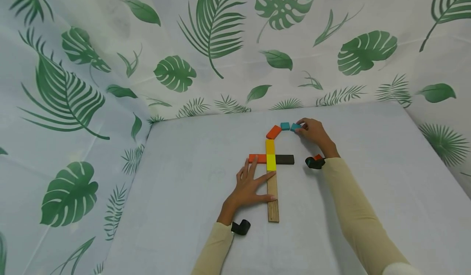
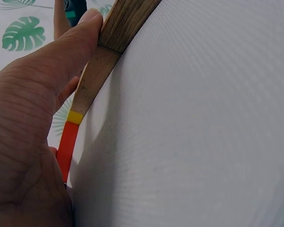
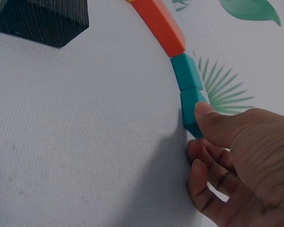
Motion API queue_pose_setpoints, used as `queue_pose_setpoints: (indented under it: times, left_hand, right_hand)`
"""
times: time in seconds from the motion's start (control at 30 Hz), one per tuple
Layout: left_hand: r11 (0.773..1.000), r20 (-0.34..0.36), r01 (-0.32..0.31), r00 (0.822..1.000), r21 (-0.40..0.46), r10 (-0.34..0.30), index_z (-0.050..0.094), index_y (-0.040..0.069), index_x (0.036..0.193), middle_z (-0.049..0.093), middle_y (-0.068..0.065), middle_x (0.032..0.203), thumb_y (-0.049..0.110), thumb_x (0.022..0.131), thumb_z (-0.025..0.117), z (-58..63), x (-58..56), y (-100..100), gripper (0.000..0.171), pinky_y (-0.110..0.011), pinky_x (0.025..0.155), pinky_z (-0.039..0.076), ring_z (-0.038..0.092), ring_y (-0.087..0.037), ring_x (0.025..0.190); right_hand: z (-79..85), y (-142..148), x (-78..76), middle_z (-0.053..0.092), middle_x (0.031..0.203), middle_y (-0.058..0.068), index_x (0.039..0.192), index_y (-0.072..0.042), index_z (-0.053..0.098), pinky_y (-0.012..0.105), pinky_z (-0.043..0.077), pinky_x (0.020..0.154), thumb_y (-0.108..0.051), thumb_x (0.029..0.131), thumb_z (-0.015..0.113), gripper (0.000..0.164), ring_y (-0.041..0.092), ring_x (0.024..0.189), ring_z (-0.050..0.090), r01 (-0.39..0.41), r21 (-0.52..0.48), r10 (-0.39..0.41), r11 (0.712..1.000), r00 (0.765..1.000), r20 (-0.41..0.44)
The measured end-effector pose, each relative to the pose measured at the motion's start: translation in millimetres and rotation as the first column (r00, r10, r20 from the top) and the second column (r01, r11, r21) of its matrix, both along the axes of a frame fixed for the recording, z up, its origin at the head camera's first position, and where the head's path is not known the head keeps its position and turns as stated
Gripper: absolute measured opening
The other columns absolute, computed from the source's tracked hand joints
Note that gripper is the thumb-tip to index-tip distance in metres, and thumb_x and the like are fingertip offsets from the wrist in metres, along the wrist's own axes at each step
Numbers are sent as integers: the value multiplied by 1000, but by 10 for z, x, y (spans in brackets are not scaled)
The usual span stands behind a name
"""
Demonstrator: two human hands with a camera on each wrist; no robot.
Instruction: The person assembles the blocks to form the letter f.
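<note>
My right hand [image 1: 315, 133] pinches a teal block [image 1: 294, 127] between thumb and fingers at the far end of a flat row. Beside it lies a second teal block [image 1: 285, 126]; the right wrist view shows the two meeting. An orange block [image 1: 274, 132] slants down from there to a yellow block [image 1: 270, 146]. My left hand [image 1: 247, 191] is spread, thumb and a finger touching the wooden blocks [image 1: 272, 185], another finger on the red block [image 1: 261, 158]. A brighter yellow block [image 1: 271, 162] joins the red block and a black block [image 1: 285, 159] in a cross shape.
Under the right wrist, mostly hidden by the black wrist camera [image 1: 315, 162], lies another orange-red block [image 1: 318, 157]. The pale tabletop [image 1: 184, 193] meets leaf-patterned cloth walls [image 1: 235, 91] at the back and sides.
</note>
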State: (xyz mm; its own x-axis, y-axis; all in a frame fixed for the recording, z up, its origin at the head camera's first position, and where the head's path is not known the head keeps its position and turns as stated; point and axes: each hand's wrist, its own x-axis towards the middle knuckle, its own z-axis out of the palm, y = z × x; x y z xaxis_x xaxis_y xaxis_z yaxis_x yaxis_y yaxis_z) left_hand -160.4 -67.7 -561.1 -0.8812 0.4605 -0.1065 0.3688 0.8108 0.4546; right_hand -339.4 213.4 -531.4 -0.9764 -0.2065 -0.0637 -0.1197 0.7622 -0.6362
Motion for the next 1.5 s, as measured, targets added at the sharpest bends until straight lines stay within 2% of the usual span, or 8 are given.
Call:
queue_pose_setpoints:
  times: [0.63, 0.97, 1.03, 1.13, 1.2, 1.3, 1.43, 1.5]
  left_hand:
    - [1000, -16, 7, 1000, 12, -7, 33, 48, 148, -14, -6, 165, 68, 81, 64, 27, 31, 44, 77, -60, 117, 8, -15, -37, 150]
    - [1000, -9, 7, 1000, 12, -7, 31, 49, 149, -16, -5, 165, 68, 81, 64, 6, 17, 33, 78, -59, 117, 6, -16, -36, 150]
    - [1000, -9, 6, 1000, 15, -6, 31, 49, 149, -16, -5, 165, 68, 81, 64, 3, 17, 30, 78, -59, 117, 7, -16, -36, 150]
    - [1000, -3, 5, 1000, 15, -5, 31, 49, 148, -16, -4, 165, 69, 80, 63, 3, 20, 26, 78, -59, 117, 7, -17, -35, 150]
    - [1000, -2, 5, 1000, 14, -5, 31, 49, 148, -17, -4, 165, 69, 80, 64, 5, 20, 23, 78, -60, 117, 7, -18, -35, 150]
    - [1000, 7, 7, 1000, 18, -7, 31, 50, 148, -18, -3, 165, 69, 80, 63, 4, 13, 20, 78, -60, 117, 7, -18, -35, 150]
    - [1000, 8, 4, 1000, 28, -4, 31, 49, 148, -17, -4, 165, 69, 80, 64, 9, 4, 13, 78, -60, 117, 7, -18, -35, 150]
    - [1000, 3, -1, 1000, 31, 1, 31, 49, 148, -16, -4, 165, 68, 80, 65, 13, 4, 7, 78, -60, 117, 7, -17, -36, 150]
  right_hand:
    - [-75, 40, -14, 59, 112, 29, 132, 4, 51, 53, 45, 89, -19, 98, 57, 41, 40, 102, 55, 17, 24, -18, 1000, 1000, 22]
    - [95, 210, 143, 54, 121, 32, 136, 5, 44, 54, 46, 91, -26, 100, 54, 48, 42, 106, 54, 8, 26, -11, 1000, 991, 130]
    - [124, 277, 186, 54, 123, 32, 132, 4, 48, 54, 46, 91, -28, 100, 54, 46, 42, 107, 54, -19, 43, 12, 999, 985, 170]
    - [158, 386, 266, 58, 116, 27, 125, 3, 54, 50, 46, 88, -29, 98, 58, 42, 37, 103, 54, -120, 44, 108, 992, 972, 210]
    - [187, 442, 342, 60, 111, 22, 122, 2, 58, 46, 46, 87, -29, 95, 64, 42, 33, 101, 53, -209, 17, 200, 978, 953, 229]
    - [230, 513, 479, 51, 117, 23, 122, -3, 59, 48, 43, 90, -30, 88, 73, 46, 34, 106, 47, -313, 2, 300, 950, 912, 280]
    - [269, 551, 644, 36, 120, 27, 119, -8, 58, 57, 40, 89, -26, 80, 80, 49, 41, 109, 36, -371, 35, 342, 928, 884, 319]
    - [274, 550, 686, 40, 115, 26, 113, -5, 58, 53, 43, 87, -19, 77, 80, 45, 39, 105, 39, -363, 51, 331, 930, 893, 306]
